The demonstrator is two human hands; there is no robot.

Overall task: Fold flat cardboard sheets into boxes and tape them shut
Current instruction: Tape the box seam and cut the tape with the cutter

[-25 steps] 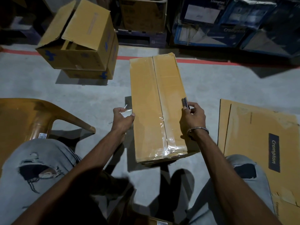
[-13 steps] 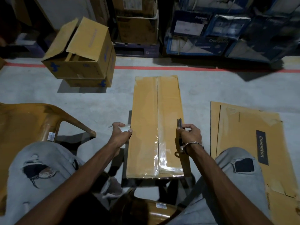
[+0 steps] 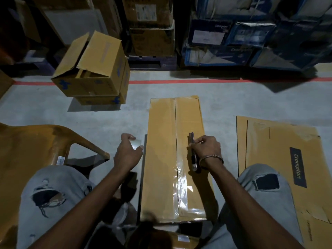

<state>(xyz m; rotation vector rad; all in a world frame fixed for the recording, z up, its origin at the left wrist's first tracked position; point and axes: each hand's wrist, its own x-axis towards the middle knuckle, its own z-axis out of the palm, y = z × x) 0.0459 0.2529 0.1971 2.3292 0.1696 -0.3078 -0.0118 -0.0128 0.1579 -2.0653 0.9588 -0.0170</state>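
Long box lies flat on the floor between the knees, centre seam running away from the person, clear tape glossy over the near end of the seam. Right hand rests on the box top right of the seam, fingers curled round a slim metal cutter that lies lengthwise along the box, tip pointing away. Left hand hovers just left of the box edge, off the cardboard, thumb and fingers pinching a small clear scrap of tape. Flat cardboard sheet with a dark "Crompton" label lies on the floor right of the right hand, apart from the box. Brown plastic chair sits left of the left hand. Beyond the left hand, an open carton sits stacked on another, flaps up. Red floor line runs across beyond the box; stacked cartons behind it.
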